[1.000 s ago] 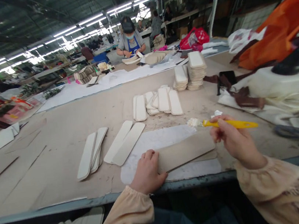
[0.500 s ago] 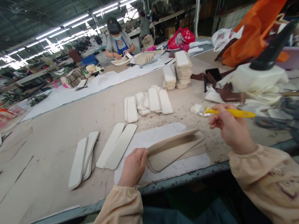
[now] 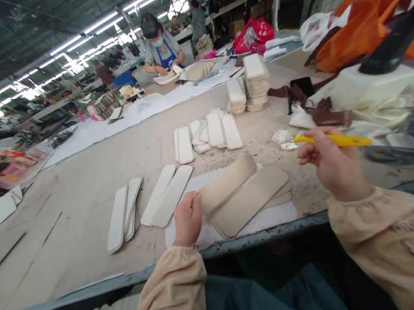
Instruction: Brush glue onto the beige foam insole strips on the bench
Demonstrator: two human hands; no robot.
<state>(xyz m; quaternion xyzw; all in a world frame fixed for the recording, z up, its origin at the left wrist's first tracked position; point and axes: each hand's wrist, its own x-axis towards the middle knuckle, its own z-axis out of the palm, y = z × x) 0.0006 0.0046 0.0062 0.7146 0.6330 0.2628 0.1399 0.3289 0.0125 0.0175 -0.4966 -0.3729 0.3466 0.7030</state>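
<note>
My left hand [image 3: 188, 219] pinches the near end of a long beige panel with rounded corners [image 3: 230, 181], lifted at a slant. Under and beside it, several similar beige panels [image 3: 254, 200] lie fanned on a white sheet [image 3: 277, 215]. My right hand [image 3: 337, 165] is closed round the yellow handle of a brush [image 3: 343, 139]. The brush's tip rests at a clump of white, paste-like material [image 3: 285, 138] on the table. Left of my left hand lie two overlapping pale panels [image 3: 168, 196] and a further fanned group of pale panels [image 3: 123, 215].
More pale panels [image 3: 215, 131] lie behind, with taller stacks [image 3: 256, 84] beyond. A white jug with a black spout [image 3: 375, 88], brown scraps [image 3: 326, 112] and an orange bag [image 3: 358, 26] crowd the right. A co-worker [image 3: 164, 53] works across the table. The table edge [image 3: 261, 238] runs in front of me.
My left hand has raised and turned the panel, so its broad beige face shows, apart from the panels below. My right hand keeps the brush at the white clump. The whole view has shifted slightly.
</note>
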